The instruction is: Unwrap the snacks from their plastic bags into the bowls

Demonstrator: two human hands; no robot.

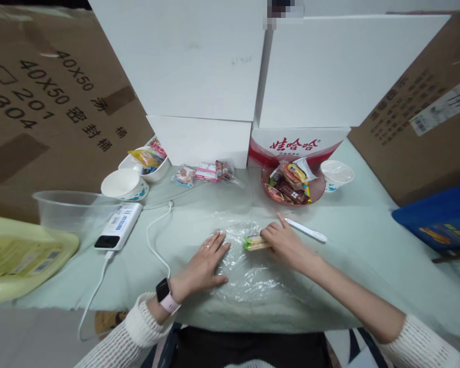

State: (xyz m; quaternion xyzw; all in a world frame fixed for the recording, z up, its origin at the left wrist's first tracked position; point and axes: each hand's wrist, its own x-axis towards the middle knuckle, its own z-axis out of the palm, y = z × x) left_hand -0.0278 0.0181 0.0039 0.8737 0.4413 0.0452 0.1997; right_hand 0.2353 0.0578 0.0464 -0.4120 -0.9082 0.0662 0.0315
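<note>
A small bundle of pale sticks with a bright green end (pixel 255 244) is over the middle of a tabletop, above crumpled clear plastic (pixel 249 278) spread in front of the seated person. The right-hand grip (pixel 285 244) is closed around the bundle's right part, the index finger pointing away from the person; the green end sticks out to the left. The left-hand grip (pixel 203 263) is released, lying flat with fingers spread at the plastic's left edge. As I judge it from here, the plastic is laid out and the bundle picked up, but the bundle is not yet let go; whether any of the film wraps it, I cannot tell. Just beyond the right hand lies a white plastic utensil (pixel 305 230), untouched. Farther back stands a reddish see-through bowl (pixel 319 190) heaped with wrapped snacks, a white paper bowl (pixel 331 186) just beside it on the right. To the bowl's left, a row of packaged snacks (pixel 206 172) lies near a white box wall. At the far left are a filled white tray (pixel 159 173), another paper bowl (pixel 123 190) and a white power bank (pixel 119 225) with its cable (pixel 152 235).
</note>
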